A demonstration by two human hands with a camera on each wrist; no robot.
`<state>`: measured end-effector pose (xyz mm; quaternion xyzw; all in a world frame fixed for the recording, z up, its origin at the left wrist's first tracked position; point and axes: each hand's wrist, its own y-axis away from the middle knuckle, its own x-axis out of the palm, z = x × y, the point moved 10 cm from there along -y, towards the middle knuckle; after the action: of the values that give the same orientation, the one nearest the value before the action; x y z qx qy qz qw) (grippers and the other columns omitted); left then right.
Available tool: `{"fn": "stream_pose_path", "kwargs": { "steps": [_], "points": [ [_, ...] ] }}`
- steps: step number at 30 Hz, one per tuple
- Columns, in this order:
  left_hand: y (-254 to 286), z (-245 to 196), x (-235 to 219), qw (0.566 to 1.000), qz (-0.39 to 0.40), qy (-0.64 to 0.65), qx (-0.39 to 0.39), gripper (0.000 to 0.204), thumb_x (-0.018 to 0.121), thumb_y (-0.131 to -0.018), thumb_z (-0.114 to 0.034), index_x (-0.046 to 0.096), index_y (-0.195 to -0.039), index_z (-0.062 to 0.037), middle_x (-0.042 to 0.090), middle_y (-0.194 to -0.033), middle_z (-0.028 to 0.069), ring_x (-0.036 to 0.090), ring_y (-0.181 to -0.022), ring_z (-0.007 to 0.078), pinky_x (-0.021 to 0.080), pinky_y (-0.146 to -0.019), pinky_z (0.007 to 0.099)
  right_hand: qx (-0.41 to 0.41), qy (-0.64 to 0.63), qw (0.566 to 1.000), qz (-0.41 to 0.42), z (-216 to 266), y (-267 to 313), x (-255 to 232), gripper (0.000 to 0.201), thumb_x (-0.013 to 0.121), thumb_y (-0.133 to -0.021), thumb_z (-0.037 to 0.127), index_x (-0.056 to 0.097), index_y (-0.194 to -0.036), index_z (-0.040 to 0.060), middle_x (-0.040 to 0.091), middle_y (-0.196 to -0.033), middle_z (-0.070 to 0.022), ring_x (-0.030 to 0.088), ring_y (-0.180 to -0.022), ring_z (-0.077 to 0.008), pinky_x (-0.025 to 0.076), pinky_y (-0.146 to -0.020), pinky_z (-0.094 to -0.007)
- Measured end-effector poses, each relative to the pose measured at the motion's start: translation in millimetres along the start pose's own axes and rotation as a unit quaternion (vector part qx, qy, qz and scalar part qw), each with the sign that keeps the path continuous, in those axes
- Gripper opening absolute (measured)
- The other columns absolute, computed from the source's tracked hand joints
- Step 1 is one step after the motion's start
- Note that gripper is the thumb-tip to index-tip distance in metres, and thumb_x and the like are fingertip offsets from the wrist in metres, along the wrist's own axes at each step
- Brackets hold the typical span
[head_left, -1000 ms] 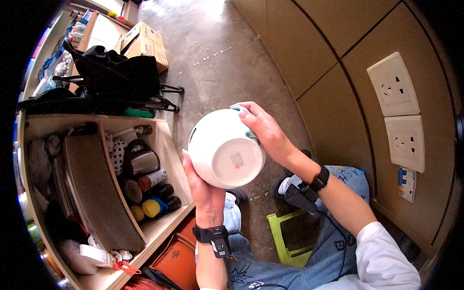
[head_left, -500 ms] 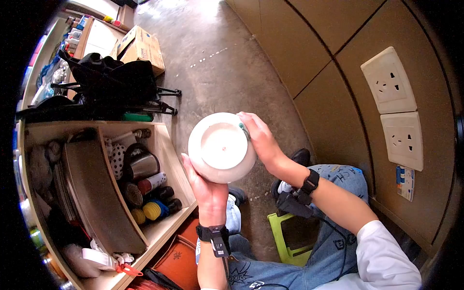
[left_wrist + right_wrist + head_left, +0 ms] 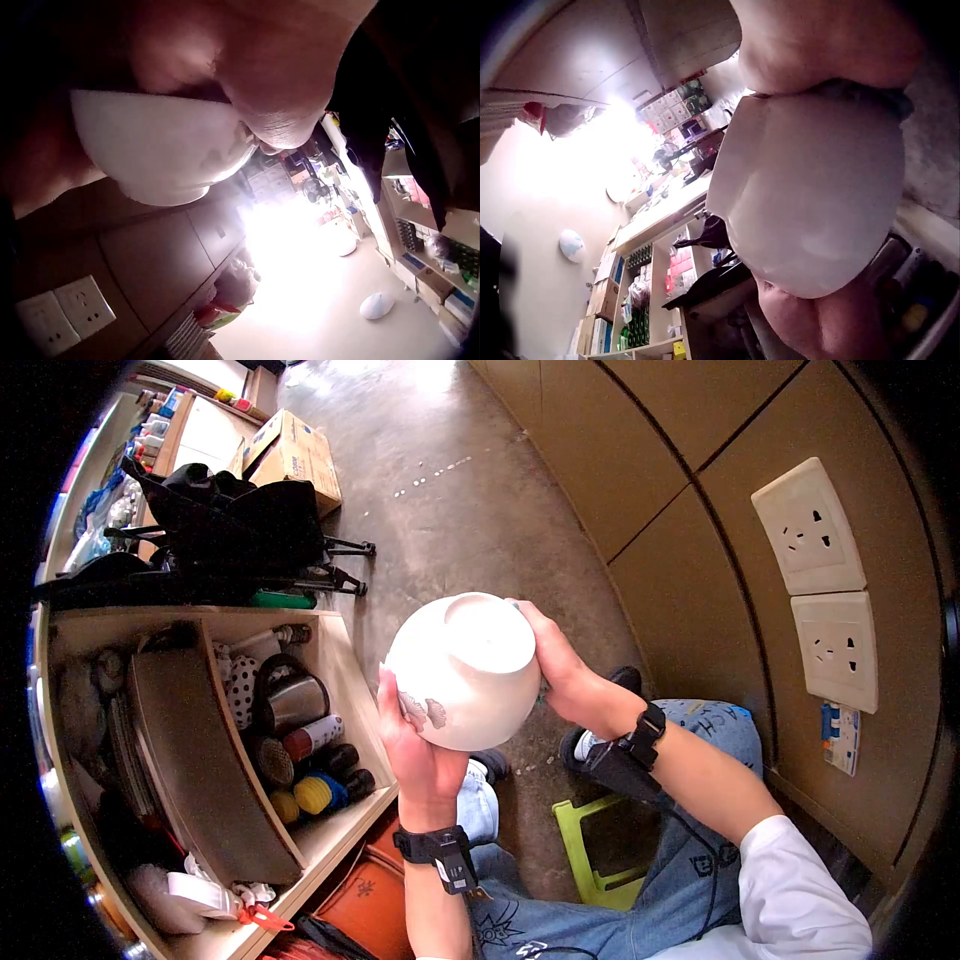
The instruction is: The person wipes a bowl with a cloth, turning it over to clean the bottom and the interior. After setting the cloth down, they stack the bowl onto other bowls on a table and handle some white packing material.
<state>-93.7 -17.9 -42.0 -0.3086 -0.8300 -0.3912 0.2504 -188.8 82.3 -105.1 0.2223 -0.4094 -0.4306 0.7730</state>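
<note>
Head view looks down; close-up wrist views share the bowl [image 3: 463, 678].

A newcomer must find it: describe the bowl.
In the head view, find the open wooden drawer on the left. To its right, the left hand and right hand hold the bowl; its white body, upturned round foot and grey fan-shaped motifs set it apart.

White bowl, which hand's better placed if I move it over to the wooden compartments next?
Left, probably. Your left hand holds the white bowl on the side nearer the wooden compartments; your right hand grips the far side and would likely reach across.
</note>
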Motion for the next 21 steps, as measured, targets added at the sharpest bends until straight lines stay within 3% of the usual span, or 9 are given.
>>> {"fn": "stream_pose_path", "kwargs": {
  "steps": [6, 8, 9, 11, 15, 20, 21],
  "points": [
    [6.5, -0.4, 6.6, 0.994, 0.049, 0.092, 0.021, 0.056, 0.038, -0.107, -0.043, 0.047, -0.143, -0.0019, 0.054, -0.144, 0.0168, 0.054, -0.130, 0.0309, 0.039, -0.113, 0.0487, -0.021, 0.009, 0.996, 0.081, -1.6, -6.9, 9.7, 0.048, 0.039, -0.102, 0.049, 0.063, -0.125, 0.0138, 0.065, -0.126, -0.0037, 0.057, -0.118, -0.0180, 0.041, -0.102, -0.0324],
    [6.1, -2.3, 9.7, 0.990, 0.064, 0.124, 0.030, 0.055, 0.037, -0.107, -0.042, 0.047, -0.143, -0.0018, 0.054, -0.144, 0.0170, 0.054, -0.130, 0.0311, 0.038, -0.114, 0.0490, -0.080, -0.008, 0.993, 0.081, 8.9, -2.2, 13.6, 0.050, 0.037, -0.104, 0.044, 0.060, -0.130, 0.0090, 0.064, -0.128, -0.0062, 0.057, -0.119, -0.0179, 0.040, -0.104, -0.0299],
    [5.3, -5.5, 3.5, 0.993, 0.022, 0.108, 0.047, 0.055, 0.037, -0.107, -0.042, 0.048, -0.143, -0.0018, 0.054, -0.144, 0.0170, 0.054, -0.130, 0.0310, 0.038, -0.115, 0.0489, -0.080, -0.008, 0.993, 0.081, 4.7, -3.2, 15.0, 0.050, 0.037, -0.104, 0.044, 0.060, -0.130, 0.0090, 0.064, -0.128, -0.0062, 0.057, -0.119, -0.0179, 0.040, -0.104, -0.0299],
    [4.6, -9.5, -5.1, 0.994, -0.020, 0.091, 0.064, 0.055, 0.037, -0.107, -0.042, 0.048, -0.143, -0.0019, 0.054, -0.144, 0.0171, 0.054, -0.130, 0.0309, 0.038, -0.115, 0.0488, -0.174, 0.006, 0.982, 0.071, 12.1, -3.6, 14.7, 0.053, 0.039, -0.105, 0.038, 0.056, -0.137, -0.0005, 0.060, -0.135, -0.0113, 0.053, -0.127, -0.0193, 0.035, -0.111, -0.0298],
    [1.2, -9.6, -12.9, 0.991, -0.010, 0.123, 0.059, 0.054, 0.038, -0.107, -0.042, 0.048, -0.143, -0.0022, 0.054, -0.144, 0.0170, 0.054, -0.130, 0.0309, 0.037, -0.116, 0.0480, -0.229, 0.023, 0.970, 0.077, 16.1, 6.4, 19.7, 0.054, 0.037, -0.105, 0.038, 0.051, -0.140, -0.0014, 0.055, -0.141, -0.0126, 0.050, -0.131, -0.0221, 0.033, -0.113, -0.0306],
    [0.9, -9.6, -10.4, 0.987, 0.004, 0.147, 0.061, 0.055, 0.039, -0.106, -0.042, 0.048, -0.143, -0.0024, 0.054, -0.145, 0.0163, 0.054, -0.130, 0.0307, 0.037, -0.116, 0.0474, -0.326, 0.126, 0.936, 0.043, 33.0, 33.0, 24.7, 0.055, 0.035, -0.106, 0.037, 0.045, -0.143, -0.0027, 0.053, -0.142, -0.0219, 0.047, -0.136, -0.0289, 0.031, -0.115, -0.0348],
    [0.2, -10.7, -12.7, 0.987, -0.009, 0.140, 0.073, 0.055, 0.039, -0.106, -0.042, 0.048, -0.143, -0.0024, 0.054, -0.144, 0.0162, 0.054, -0.130, 0.0304, 0.037, -0.115, 0.0471, -0.340, 0.150, 0.927, 0.047, 31.5, 35.2, 26.6, 0.057, 0.037, -0.105, 0.036, 0.040, -0.146, -0.0039, 0.046, -0.147, -0.0250, 0.042, -0.140, -0.0334, 0.027, -0.118, -0.0378]
  ]
}}
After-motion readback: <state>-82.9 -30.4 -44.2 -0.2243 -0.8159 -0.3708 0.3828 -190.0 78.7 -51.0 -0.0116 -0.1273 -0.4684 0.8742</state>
